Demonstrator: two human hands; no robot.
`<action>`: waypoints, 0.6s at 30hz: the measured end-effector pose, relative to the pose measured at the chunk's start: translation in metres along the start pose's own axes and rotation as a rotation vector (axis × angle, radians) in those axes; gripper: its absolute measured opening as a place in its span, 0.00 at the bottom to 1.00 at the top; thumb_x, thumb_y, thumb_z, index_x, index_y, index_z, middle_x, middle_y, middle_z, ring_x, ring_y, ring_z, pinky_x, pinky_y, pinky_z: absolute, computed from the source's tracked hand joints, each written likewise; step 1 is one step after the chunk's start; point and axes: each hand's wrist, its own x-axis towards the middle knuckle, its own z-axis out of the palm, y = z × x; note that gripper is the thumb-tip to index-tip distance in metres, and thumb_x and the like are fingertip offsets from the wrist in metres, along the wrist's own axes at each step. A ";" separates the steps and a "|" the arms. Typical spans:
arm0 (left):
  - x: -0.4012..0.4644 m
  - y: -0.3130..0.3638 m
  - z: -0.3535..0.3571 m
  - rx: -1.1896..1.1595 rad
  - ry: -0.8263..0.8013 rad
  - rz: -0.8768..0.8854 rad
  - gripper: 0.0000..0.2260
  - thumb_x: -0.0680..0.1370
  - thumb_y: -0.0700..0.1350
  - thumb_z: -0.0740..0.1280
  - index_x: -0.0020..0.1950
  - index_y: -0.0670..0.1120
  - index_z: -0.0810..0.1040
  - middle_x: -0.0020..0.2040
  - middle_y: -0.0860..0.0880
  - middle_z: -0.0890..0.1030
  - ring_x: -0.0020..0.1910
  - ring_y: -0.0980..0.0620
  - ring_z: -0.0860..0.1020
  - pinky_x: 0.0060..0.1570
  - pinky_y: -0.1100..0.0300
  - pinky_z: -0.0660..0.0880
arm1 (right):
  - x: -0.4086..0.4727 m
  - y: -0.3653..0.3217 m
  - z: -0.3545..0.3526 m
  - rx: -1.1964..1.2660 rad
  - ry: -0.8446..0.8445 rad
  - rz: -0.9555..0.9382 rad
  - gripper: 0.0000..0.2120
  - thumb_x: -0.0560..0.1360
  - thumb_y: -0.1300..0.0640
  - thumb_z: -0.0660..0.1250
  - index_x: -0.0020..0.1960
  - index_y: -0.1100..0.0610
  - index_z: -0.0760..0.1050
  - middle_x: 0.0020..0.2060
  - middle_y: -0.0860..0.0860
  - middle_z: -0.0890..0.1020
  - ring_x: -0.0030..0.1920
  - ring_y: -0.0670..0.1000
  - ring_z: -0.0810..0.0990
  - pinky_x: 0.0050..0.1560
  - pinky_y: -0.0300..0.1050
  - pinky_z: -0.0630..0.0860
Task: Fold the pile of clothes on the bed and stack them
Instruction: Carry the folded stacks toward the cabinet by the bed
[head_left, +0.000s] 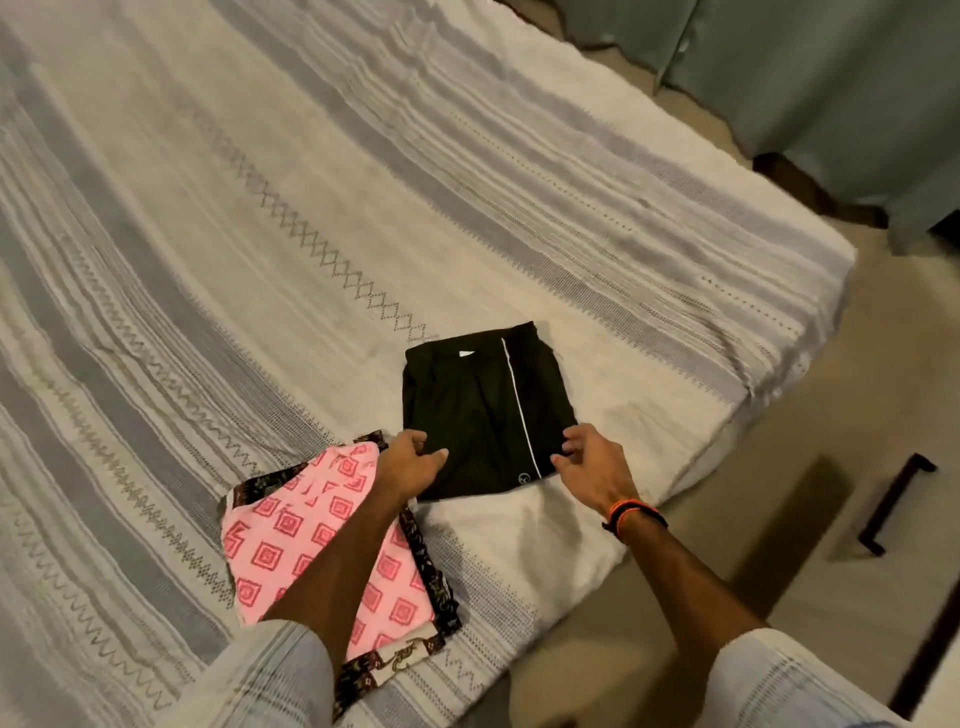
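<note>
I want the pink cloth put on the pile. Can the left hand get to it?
Probably yes. The left hand is at the black shorts, right beside the pink cloth, with nothing between.

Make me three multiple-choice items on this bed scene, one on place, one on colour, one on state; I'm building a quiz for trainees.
1. Where does the pink patterned cloth lie relative to the black garment?
A. On top of it
B. Beside it, on the person's left
C. Beyond it, further up the bed

2. What colour is the thin stripe down the black garment?
A. White
B. Red
C. Yellow

3. What state is the black garment in?
A. Spread out flat at full length
B. Crumpled in a heap
C. Folded into a compact shape

Answers:
1 B, the pink cloth lies on the bedspread under the left forearm.
2 A, a white line runs down its right part.
3 C, it forms a neat block, with the left hand and right hand at its near corners.
</note>
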 end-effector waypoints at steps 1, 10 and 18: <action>0.015 0.000 -0.001 -0.005 0.022 -0.018 0.25 0.77 0.47 0.71 0.71 0.42 0.69 0.68 0.43 0.74 0.66 0.43 0.73 0.66 0.50 0.71 | 0.013 -0.002 0.004 -0.006 -0.003 0.010 0.21 0.75 0.58 0.72 0.66 0.59 0.73 0.57 0.55 0.81 0.55 0.53 0.80 0.61 0.49 0.77; 0.113 -0.014 0.015 -0.012 0.151 -0.199 0.38 0.69 0.50 0.78 0.73 0.39 0.64 0.69 0.38 0.70 0.65 0.38 0.73 0.64 0.48 0.73 | 0.119 0.007 0.042 -0.161 0.017 0.116 0.34 0.74 0.49 0.72 0.74 0.60 0.63 0.69 0.60 0.68 0.67 0.61 0.70 0.69 0.57 0.70; 0.141 -0.021 0.036 -0.217 0.071 -0.225 0.31 0.66 0.51 0.80 0.65 0.41 0.76 0.58 0.45 0.82 0.56 0.46 0.80 0.59 0.56 0.76 | 0.155 0.014 0.058 0.096 -0.010 0.247 0.38 0.69 0.45 0.77 0.70 0.61 0.65 0.64 0.59 0.76 0.63 0.61 0.76 0.64 0.54 0.74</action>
